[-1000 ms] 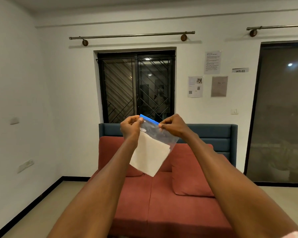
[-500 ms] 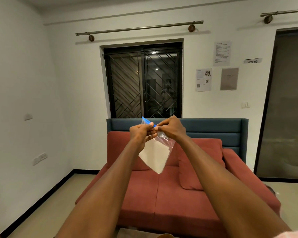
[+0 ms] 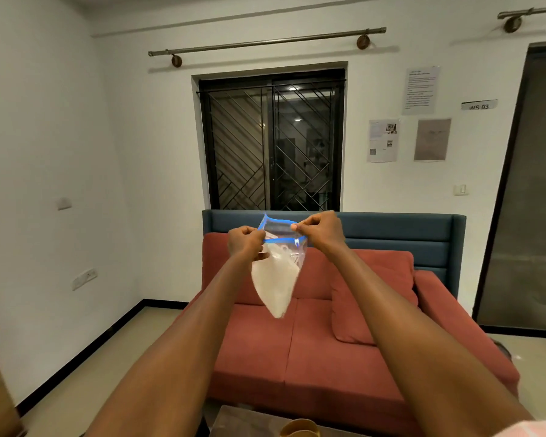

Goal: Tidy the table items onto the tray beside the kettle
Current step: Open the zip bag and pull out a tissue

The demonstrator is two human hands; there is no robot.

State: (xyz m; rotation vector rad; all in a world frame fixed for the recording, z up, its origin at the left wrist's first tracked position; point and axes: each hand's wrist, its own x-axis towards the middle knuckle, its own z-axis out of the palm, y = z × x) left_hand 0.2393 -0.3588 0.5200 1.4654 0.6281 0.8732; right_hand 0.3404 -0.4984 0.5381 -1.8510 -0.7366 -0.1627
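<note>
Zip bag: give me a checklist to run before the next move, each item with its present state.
1. Left hand pinches the near blue lip of the zip bag: ok.
2. Right hand pinches the far lip: ok.
3. Mouth pulled open: ok.
4. White contents sit low in the bag: ok.
5. Tray and kettle in view: not ok.
6. Table edge below the arms: ok.

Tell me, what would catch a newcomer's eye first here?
Two hands, the left hand and the right hand, raised mid-frame, pinching the blue-edged mouth of a clear zip bag with something white inside. Behind it stands a red sofa with a blue backrest, beneath a dark, grilled window.
</note>
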